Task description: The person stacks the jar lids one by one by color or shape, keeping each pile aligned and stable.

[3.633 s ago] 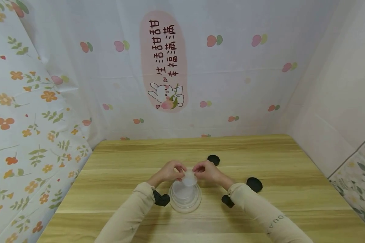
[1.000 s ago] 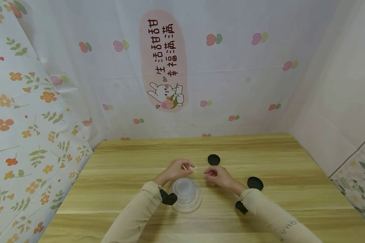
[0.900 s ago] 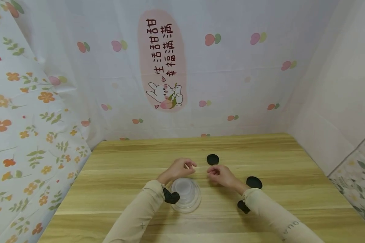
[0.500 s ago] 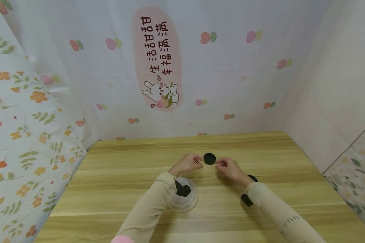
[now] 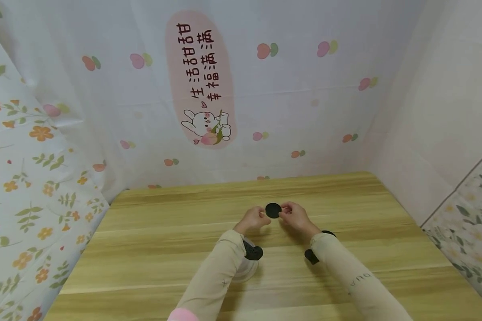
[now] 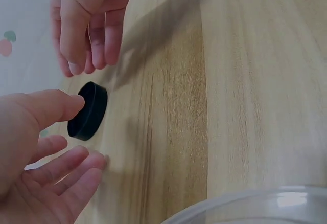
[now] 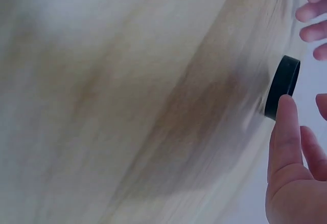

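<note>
A shallow round black lid [image 5: 273, 210] lies hollow side up on the wooden table, between the two hands. My left hand [image 5: 254, 218] is at its left, fingers spread and relaxed; in the left wrist view the thumb [image 6: 69, 106] overlaps the lid's edge, contact unclear. My right hand [image 5: 296, 217] is at the lid's right edge, fingers loosely bent. In the right wrist view one of its digits [image 7: 287, 116] overlaps the lid's side; whether it touches, I cannot tell. Neither hand grips the lid.
Clear plastic stacked containers [image 5: 247, 272] stand partly hidden under the left forearm. Another black lid [image 5: 329, 233] shows behind the right wrist. Black camera mounts [image 5: 254, 253] sit on both wrists. A printed cloth [image 5: 289, 102] hangs behind the wooden table [image 5: 176, 232].
Earlier both hands held a small clear piece over the containers; they let go, then moved away and to the right. Now they flank the black lid. The view has shifted slightly.
</note>
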A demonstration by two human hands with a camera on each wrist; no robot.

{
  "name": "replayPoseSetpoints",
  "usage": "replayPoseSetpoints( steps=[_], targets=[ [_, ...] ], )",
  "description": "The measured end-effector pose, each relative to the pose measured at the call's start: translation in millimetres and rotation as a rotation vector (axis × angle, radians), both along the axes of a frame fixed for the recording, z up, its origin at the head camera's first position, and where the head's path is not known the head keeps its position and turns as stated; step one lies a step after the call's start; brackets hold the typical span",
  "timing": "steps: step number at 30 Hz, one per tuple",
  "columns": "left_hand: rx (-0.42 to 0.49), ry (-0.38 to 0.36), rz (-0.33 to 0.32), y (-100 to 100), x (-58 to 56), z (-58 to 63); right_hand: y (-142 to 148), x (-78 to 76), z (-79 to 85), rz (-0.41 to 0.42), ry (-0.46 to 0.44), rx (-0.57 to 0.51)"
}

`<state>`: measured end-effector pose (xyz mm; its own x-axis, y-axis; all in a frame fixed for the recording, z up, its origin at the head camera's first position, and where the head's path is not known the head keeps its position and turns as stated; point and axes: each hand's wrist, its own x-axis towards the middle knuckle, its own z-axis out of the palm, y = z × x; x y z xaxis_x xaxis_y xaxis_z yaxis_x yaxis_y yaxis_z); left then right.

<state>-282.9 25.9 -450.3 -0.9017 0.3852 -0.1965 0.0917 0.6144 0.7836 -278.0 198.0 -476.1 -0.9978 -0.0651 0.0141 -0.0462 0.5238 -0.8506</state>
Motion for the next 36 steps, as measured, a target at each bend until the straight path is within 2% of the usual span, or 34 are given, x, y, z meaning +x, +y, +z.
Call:
replayPoseSetpoints(
  steps=[3,6,7,11,13,14,18,22,27,36],
  targets=[
    [0.015,-0.012,0.026,-1,3.6,2.3,-1,-3.3,2.1,-0.025,0.0,0.01],
    [0.037,-0.024,0.042,0,-0.6,-3.0,-4,-5.4,6.1,-0.051,-0.007,0.003],
    [0.058,0.007,0.031,-1,-7.8,-15.4,-4,-6.2,6.7,-0.058,-0.01,-0.008],
    [0.061,0.041,0.037,2,-14.5,-24.2,-5,-10.1,2.5,-0.079,-0.058,-0.049],
    [0.078,0.06,0.039,4,-12.3,-23.2,-4,-11.9,-1.4,-0.096,-0.101,-0.072],
    [0.072,0.04,0.056,6,-5.0,-11.9,-3,-12.6,-3.5,-0.1,-0.115,-0.073],
    [0.104,0.074,0.046,7,1.8,-9.3,0,-14.4,-8.0,-0.125,-0.127,-0.061],
    [0.104,0.069,0.049,7,3.1,-10.4,1,-15.7,-10.3,-0.105,-0.104,-0.038],
    [0.104,0.053,0.087,8,0.6,-15.4,1,-16.7,-10.2,-0.064,-0.055,0.02],
    [0.172,0.055,0.128,8,1.7,-19.4,5,-14.6,-8.8,0.007,-0.024,0.045]
  ],
)
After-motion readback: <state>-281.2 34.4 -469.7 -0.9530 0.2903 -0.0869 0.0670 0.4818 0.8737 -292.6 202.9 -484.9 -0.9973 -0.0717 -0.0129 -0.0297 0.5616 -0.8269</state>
